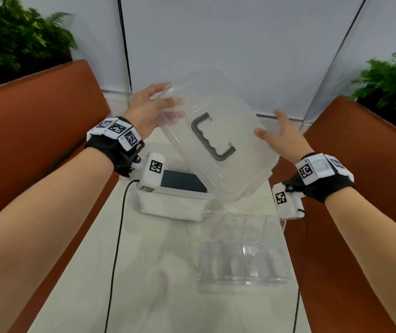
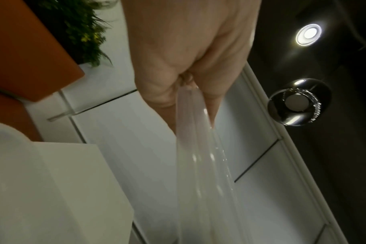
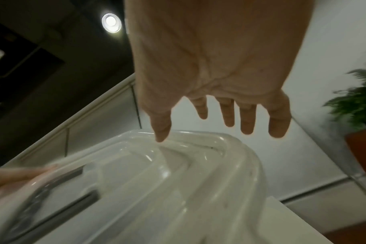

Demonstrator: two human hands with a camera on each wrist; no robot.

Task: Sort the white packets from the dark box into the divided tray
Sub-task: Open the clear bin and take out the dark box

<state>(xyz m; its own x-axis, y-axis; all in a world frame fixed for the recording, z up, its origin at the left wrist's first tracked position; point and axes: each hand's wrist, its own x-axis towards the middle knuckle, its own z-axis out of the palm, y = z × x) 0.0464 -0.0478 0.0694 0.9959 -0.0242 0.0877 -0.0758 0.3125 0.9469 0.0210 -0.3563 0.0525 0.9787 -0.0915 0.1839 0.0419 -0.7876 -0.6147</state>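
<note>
A clear plastic lid (image 1: 235, 169) with a grey handle (image 1: 212, 138) hangs tilted in the air over the table. My left hand (image 1: 153, 104) grips its far left corner; in the left wrist view the lid's edge (image 2: 201, 165) sits pinched between thumb and fingers of the left hand (image 2: 184, 57). At the lid's right edge my right hand (image 1: 278, 133) has its fingers spread and only the thumb touching the lid (image 3: 178, 181). Beneath the lid, the dark box (image 1: 182, 182) lies in a white bin (image 1: 168, 203). The clear divided tray (image 1: 242, 255) stands nearer me. No white packets show.
The long white table (image 1: 144, 272) runs between orange seat backs on the left (image 1: 35, 140) and right (image 1: 360, 176). A black cable (image 1: 117, 236) trails down the table's left side, another (image 1: 296, 308) on the right. Plants (image 1: 11, 32) stand behind the seats.
</note>
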